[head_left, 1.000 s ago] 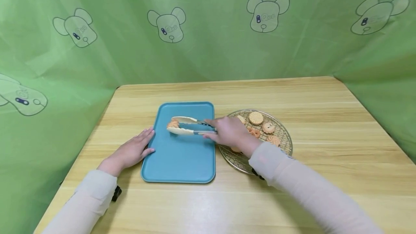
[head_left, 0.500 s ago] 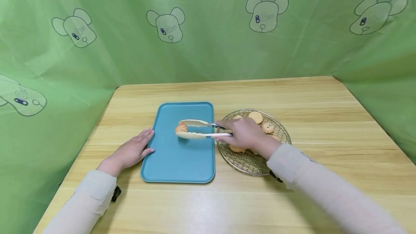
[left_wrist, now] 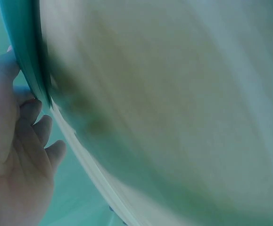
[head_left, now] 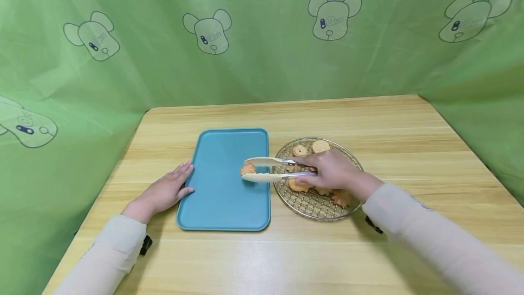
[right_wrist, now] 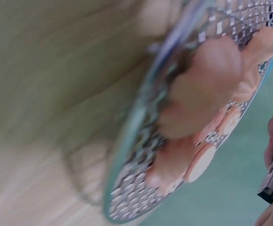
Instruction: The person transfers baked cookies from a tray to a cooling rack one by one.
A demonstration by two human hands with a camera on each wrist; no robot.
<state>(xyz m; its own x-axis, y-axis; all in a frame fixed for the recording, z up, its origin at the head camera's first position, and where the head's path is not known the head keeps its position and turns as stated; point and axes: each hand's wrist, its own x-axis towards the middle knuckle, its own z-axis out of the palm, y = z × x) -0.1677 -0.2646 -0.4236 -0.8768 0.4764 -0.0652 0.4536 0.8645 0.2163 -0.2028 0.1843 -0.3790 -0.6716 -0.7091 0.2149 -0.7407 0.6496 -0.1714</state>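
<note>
In the head view my right hand (head_left: 340, 170) grips metal tongs (head_left: 262, 177) with cream scalloped tips. Between those tips is a brown ridged cookie (head_left: 248, 169), held over the right half of a blue rectangular tray (head_left: 223, 206). My left hand (head_left: 165, 190) rests at the tray's left edge with its fingers extended. The left wrist view shows that hand (left_wrist: 13, 141) beside the tray rim (left_wrist: 28, 52). Under my right hand stands a round wire rack (head_left: 309, 204) bearing several cookies, some hidden by the hand. In the right wrist view the tongs' handle end (right_wrist: 269, 186) shows among the fingers.
The wooden table (head_left: 348, 258) carries the tray and the rack side by side, with a narrow gap between them. A green curtain (head_left: 262, 72) printed with bear heads hangs behind the table and along both sides.
My right hand has moved right with the tongs, carrying the cookie from the tray's left part toward its right side. The left hand has stayed at the tray's edge.
</note>
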